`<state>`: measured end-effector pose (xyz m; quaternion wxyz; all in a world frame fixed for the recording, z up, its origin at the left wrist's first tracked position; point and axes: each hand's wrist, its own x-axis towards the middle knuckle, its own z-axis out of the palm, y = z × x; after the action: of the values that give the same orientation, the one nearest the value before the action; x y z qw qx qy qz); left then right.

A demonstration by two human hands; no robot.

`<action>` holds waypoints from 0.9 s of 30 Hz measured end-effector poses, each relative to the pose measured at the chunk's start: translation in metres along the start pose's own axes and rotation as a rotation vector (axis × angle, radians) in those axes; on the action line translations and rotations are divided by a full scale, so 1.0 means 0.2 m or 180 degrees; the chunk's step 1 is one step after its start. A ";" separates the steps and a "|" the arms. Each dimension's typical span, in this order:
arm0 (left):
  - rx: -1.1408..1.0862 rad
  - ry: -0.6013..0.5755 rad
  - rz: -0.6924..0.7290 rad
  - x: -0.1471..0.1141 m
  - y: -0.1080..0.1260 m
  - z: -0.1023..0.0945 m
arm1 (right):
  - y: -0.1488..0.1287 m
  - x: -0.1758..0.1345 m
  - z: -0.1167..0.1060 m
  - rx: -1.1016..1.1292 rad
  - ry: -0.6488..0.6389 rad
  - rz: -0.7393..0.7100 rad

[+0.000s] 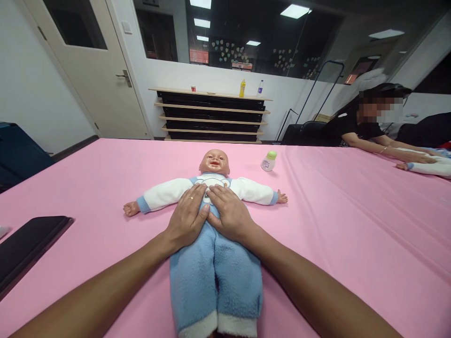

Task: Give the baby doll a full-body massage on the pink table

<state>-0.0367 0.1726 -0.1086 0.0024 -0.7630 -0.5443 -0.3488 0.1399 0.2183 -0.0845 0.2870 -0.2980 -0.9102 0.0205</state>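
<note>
A baby doll lies on its back on the pink sheet, head away from me and arms stretched out to both sides. It wears a white top with blue cuffs and fluffy blue trousers. My left hand rests flat on the left of its belly, fingers straight and a ring on one of them. Beside it, my right hand lies flat on the right of the belly. The two thumbs meet or nearly meet at the middle. Both palms cover part of the picture on the top.
A small white bottle with a green cap stands right of the doll's head. A black flat case lies at the left on the pink sheet. Another person leans over a second doll at the far right. Shelves stand behind.
</note>
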 end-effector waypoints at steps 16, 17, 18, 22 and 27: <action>0.0054 0.0030 0.0031 0.00 0.00 0.00 | 0.01 -0.02 0.01 -0.0090 0.0738 -0.0496; 0.0053 0.0033 0.0026 0.00 0.00 0.00 | 0.01 -0.02 0.00 -0.0028 0.0706 -0.0599; 0.0050 0.0030 0.0016 0.00 0.00 0.00 | 0.01 -0.02 0.00 0.0039 0.0665 -0.0701; 0.0042 0.0017 -0.0021 0.00 0.00 0.00 | 0.01 0.00 0.00 0.0224 0.0435 -0.0884; -0.0002 0.0054 0.0042 0.00 0.00 0.00 | 0.01 0.01 -0.01 0.0169 0.0016 -0.0450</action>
<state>-0.0369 0.1735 -0.1086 0.0090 -0.7636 -0.5390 -0.3554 0.1417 0.2208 -0.0830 0.2978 -0.2253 -0.9274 0.0236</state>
